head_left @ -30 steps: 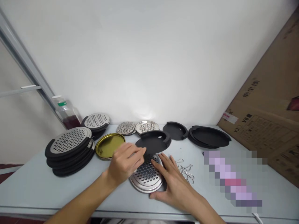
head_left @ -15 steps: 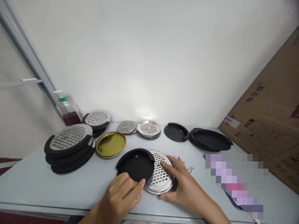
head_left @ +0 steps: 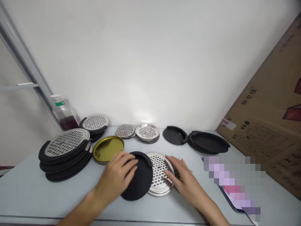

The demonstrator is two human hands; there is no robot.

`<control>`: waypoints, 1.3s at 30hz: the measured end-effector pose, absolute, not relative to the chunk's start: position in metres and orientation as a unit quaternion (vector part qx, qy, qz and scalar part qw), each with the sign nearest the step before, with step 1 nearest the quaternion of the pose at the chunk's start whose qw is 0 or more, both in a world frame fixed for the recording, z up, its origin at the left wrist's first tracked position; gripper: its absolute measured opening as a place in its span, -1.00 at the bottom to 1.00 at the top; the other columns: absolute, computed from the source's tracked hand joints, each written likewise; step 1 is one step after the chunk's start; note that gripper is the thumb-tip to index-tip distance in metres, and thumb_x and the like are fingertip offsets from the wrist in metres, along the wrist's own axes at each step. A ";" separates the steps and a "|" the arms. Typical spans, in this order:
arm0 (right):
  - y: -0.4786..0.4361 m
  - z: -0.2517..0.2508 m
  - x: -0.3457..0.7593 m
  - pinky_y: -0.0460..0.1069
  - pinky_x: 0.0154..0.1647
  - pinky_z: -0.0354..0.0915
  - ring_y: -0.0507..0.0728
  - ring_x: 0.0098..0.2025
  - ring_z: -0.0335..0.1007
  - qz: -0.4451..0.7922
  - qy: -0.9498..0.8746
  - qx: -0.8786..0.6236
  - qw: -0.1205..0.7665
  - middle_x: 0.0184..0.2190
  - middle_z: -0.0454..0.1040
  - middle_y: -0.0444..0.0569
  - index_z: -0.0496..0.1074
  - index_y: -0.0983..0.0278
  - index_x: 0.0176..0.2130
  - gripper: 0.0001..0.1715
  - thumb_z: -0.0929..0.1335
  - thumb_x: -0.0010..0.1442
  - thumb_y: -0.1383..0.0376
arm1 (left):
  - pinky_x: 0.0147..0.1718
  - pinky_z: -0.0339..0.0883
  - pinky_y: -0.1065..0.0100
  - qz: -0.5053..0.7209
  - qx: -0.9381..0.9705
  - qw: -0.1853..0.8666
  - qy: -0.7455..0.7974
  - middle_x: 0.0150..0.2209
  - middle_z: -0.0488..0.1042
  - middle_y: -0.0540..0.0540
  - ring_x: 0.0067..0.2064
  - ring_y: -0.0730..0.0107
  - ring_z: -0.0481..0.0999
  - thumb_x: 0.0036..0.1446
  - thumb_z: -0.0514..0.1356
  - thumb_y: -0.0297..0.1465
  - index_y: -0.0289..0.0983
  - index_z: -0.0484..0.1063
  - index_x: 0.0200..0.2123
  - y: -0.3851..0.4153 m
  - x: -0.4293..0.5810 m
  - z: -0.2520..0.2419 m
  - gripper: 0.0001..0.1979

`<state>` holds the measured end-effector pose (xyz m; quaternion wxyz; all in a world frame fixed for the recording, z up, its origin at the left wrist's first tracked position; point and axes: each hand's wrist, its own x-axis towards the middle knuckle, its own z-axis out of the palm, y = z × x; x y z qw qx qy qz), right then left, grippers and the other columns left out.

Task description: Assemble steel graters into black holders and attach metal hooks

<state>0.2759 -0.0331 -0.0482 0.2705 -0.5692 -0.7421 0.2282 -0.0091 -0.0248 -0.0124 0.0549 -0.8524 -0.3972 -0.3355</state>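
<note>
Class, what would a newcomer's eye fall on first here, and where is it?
Probably the shiny gold-coloured disc, left of centre. Then the front: the left hand over a black round holder, which hides part of a perforated metal disc, and the right hand at that disc's right side. A big cardboard box at the right and a bottle of dark red liquid at back left also stand out.

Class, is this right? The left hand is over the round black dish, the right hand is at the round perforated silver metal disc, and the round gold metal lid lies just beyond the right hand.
Not quite: the head view shows the round gold metal lid just beyond the left hand, not the right hand. The rest holds.
</note>
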 end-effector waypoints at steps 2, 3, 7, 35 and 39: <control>-0.028 -0.045 0.270 0.39 0.42 -0.23 0.31 0.19 0.35 0.187 -0.727 -0.591 0.297 0.09 0.48 0.11 0.25 0.21 0.28 -0.37 0.27 0.32 0.02 | 0.02 0.37 0.04 -0.277 -0.874 0.039 -0.398 -0.07 0.57 -0.15 0.00 0.11 0.47 0.25 0.20 -0.43 -0.21 0.52 -0.01 0.002 -0.014 -0.003 -0.75; -0.025 -0.042 0.267 0.39 0.41 -0.20 0.30 0.11 0.42 0.180 -0.720 -0.601 0.297 -0.02 0.54 0.11 0.26 0.25 0.27 -0.37 0.29 0.31 0.06 | 0.03 0.35 0.03 -0.251 -0.885 0.029 -0.391 -0.06 0.57 -0.14 0.02 0.11 0.46 0.24 0.23 -0.40 -0.22 0.51 0.00 0.013 -0.014 0.000 -0.74; -0.017 -0.032 0.260 0.38 0.37 -0.11 0.31 -0.04 0.48 0.195 -0.685 -0.636 0.297 -0.26 0.58 0.01 0.35 0.29 0.20 -0.36 0.38 0.19 0.11 | -0.04 0.35 0.09 -0.175 -0.899 0.028 -0.400 -0.12 0.61 -0.12 -0.07 0.14 0.50 0.26 0.23 -0.39 -0.23 0.51 0.02 0.034 -0.011 0.002 -0.73; -0.016 -0.049 0.292 0.03 -0.29 0.45 0.21 -0.24 0.54 0.298 -0.435 -0.598 0.604 -0.24 0.56 0.04 0.51 0.28 0.00 -0.38 0.45 0.07 -0.04 | -0.36 0.33 0.31 -0.204 -0.742 -0.103 -0.631 -0.39 0.60 -0.13 -0.35 0.19 0.59 0.22 0.17 -0.41 -0.28 0.56 -0.11 -0.013 -0.008 -0.008 -0.77; -0.019 -0.054 0.284 0.01 -0.35 0.45 0.19 -0.29 0.55 0.408 -0.452 -0.566 0.556 -0.21 0.54 0.02 0.51 0.27 0.02 -0.39 0.48 0.07 0.01 | -0.36 0.41 0.31 -0.270 -0.744 -0.124 -0.598 -0.23 0.62 -0.13 -0.42 0.29 0.57 0.23 0.22 -0.26 -0.26 0.50 0.03 -0.024 -0.016 -0.013 -0.67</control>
